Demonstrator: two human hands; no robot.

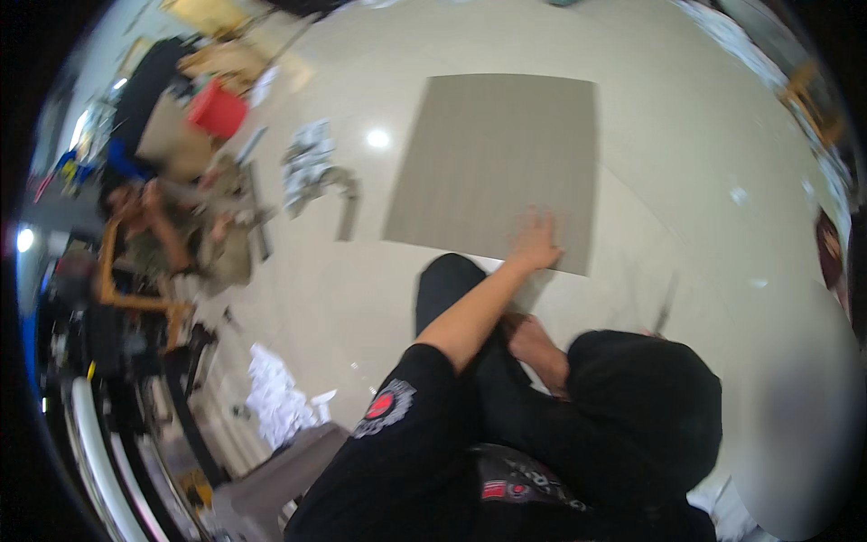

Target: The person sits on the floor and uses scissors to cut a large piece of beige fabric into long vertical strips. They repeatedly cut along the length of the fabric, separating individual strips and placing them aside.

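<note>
Where left fingers (535,228) rest spread, grey-brown sheet (497,163) beneath, mostly beyond them

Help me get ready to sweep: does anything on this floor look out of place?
Yes: a crumpled white heap, probably paper, lies at lower left, and a rumpled grey-white bundle left of the brown-grey sheet. They look like litter; the sheet lies flat, seemingly undamaged.

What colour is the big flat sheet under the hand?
The sheet looks greyish brown; it shows best in the head view.
</note>
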